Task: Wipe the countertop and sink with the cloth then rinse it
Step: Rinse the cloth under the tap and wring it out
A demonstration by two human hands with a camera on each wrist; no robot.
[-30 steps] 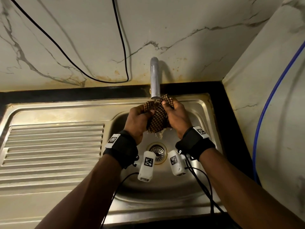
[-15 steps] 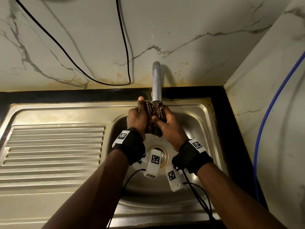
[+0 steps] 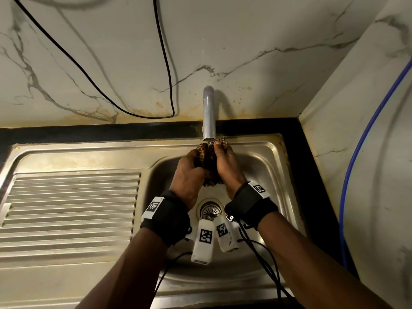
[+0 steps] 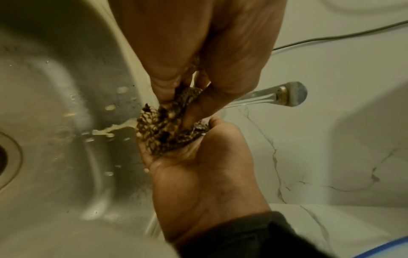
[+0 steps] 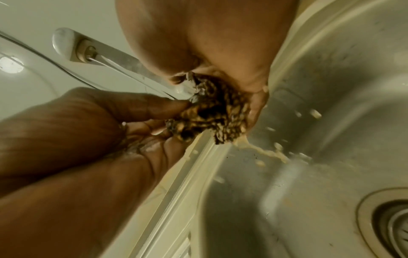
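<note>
A brown-and-tan checked cloth (image 3: 209, 161) is bunched between both hands right under the spout of the metal faucet (image 3: 208, 112). My left hand (image 3: 190, 172) grips its left side and my right hand (image 3: 227, 166) its right side, fingers curled into the wad. Water runs from the faucet (image 4: 287, 94) onto the cloth (image 4: 167, 132). In the right wrist view, murky water (image 5: 264, 153) spills off the cloth (image 5: 216, 113) into the steel sink basin (image 3: 263, 175). Most of the cloth is hidden inside the hands.
The drain (image 3: 210, 209) lies below the hands. A ribbed drainboard (image 3: 71, 201) fills the left. A strip of black countertop (image 3: 89, 132) runs behind the sink. A black cable (image 3: 166, 63) hangs on the marble wall; a blue hose (image 3: 361, 148) runs down the right side.
Both hands have pressed closer together and squeezed the cloth into a tighter wad under the spout. The left thumb, raised half a second ago, is folded down.
</note>
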